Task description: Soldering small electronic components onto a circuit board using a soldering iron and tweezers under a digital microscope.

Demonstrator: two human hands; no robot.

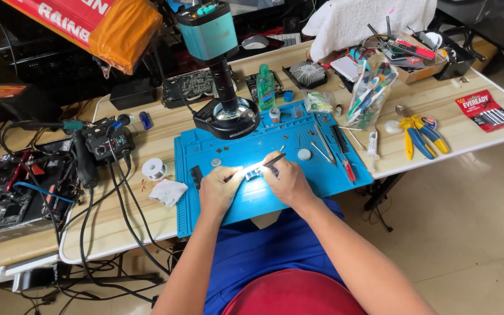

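At centre frame, on the blue mat point(298, 192), both hands meet over a small part point(254, 174) lit brightly from above. Left hand point(219, 189), at 9 o'clock of the part, is closed on a thin tool point(236, 173) whose tip reaches the part. Right hand point(287, 179), at 3 o'clock, pinches a dark-handled tool point(274, 160) pointing toward 10 o'clock, its tip at the part. The part lies on the mat between the two hands; its detail is washed out by glare.

At 12 o'clock of the hands stands a teal microscope point(210, 32) with a ring light point(228, 116) just above the mat's far edge. A green bottle point(265, 87) stands at 1 o'clock. Tweezers point(324, 144) and a red screwdriver point(349, 170) lie on the mat at 2 o'clock. Yellow-blue pliers point(418, 134) rest on the table point(473, 137) at 3 o'clock, beyond the mat. A solder spool point(154, 168) and white tissue point(168, 191) sit at 9 o'clock, beside black cables point(115, 192).
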